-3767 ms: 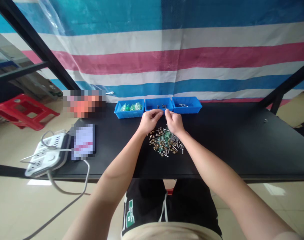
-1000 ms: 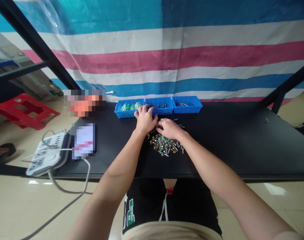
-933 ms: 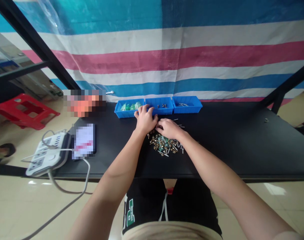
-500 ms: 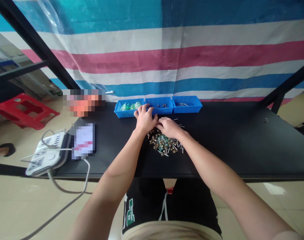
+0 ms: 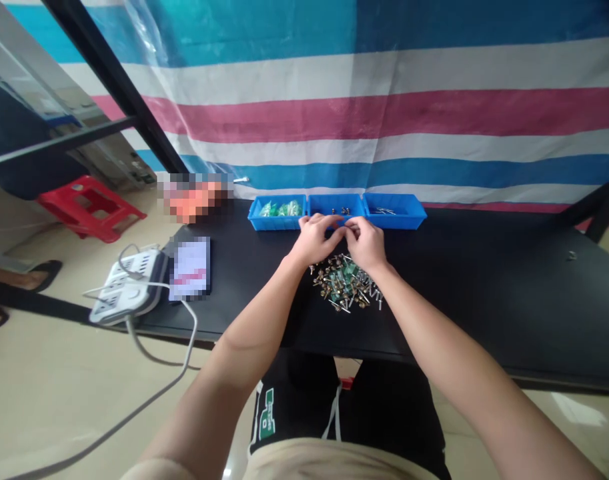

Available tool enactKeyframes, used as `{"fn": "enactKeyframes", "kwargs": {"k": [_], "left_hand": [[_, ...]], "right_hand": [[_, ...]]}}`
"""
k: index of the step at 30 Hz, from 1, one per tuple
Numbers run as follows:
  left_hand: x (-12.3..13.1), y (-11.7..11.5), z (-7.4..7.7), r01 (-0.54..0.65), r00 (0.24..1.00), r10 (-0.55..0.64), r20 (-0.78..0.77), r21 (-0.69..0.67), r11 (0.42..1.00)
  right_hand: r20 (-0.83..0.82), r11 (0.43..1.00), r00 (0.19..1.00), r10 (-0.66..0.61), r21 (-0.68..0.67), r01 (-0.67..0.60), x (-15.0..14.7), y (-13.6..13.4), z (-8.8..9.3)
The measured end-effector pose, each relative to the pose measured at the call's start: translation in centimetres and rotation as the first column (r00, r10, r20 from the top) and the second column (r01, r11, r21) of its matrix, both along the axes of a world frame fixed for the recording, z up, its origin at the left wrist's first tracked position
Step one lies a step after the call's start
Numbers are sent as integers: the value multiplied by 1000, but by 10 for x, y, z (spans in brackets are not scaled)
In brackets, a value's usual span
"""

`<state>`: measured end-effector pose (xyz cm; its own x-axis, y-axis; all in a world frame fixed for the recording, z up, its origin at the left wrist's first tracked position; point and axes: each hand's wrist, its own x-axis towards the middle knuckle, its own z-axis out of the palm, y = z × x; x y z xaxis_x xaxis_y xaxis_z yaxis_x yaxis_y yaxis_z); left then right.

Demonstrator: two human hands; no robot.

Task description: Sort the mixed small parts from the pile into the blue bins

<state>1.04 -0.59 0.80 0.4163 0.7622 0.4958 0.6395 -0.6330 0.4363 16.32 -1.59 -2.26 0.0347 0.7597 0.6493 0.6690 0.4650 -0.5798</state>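
Note:
My left hand (image 5: 317, 239) and my right hand (image 5: 367, 245) meet at the front of the middle blue bin (image 5: 324, 203). Thumbs and fingertips are pinched close together; whatever is between them is too small to make out. Just below my hands, a pile of small metal parts (image 5: 347, 283) lies on the black table, brass-coloured heads and silver pins mixed with green pieces. A few brass-coloured parts are in the middle bin. Green and clear pieces fill the left blue bin (image 5: 277, 224), and several silver pins lie in the right blue bin (image 5: 404, 219).
At the table's left stand a white power strip (image 5: 131, 287) with cables, a blurred flat item (image 5: 190, 267) and a blurred orange object (image 5: 197, 200). A small metal piece (image 5: 571, 255) lies far right. Beyond the table are a red stool (image 5: 89, 207) and another person's foot (image 5: 34, 277).
My right hand has lifted from the pile's top edge towards the middle bin. Both hands now meet fingertip to fingertip. The camera view has shifted to the left.

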Motion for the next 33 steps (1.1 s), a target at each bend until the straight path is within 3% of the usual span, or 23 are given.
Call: {"fn": "enactKeyframes", "kwargs": {"k": [4,12,19,26,30,33], "left_hand": [[2,-2,-4,175,985,-175,8,-43,984],[7,1,-10,303,943,-287,169,-77,950],[9,0,-5,254,932,-213,293,-109,961],[10,-2,-5,313,890,-212,405,-202,928],[11,-1,-5,279,904,-187,385,-196,940],[11,-1,-2,161,950,-120,288,-125,979]], "right_hand": [[-77,993,991,-108,32,111,2,0,1],[-83,984,982,-172,40,176,3,-3,6],[-111,977,974,-200,56,207,1,-4,12],[-133,985,976,-175,-17,174,0,-6,14],[-120,986,978,-168,-15,167,-1,-7,13],[-78,988,985,-153,-2,153,0,-5,11]]}}
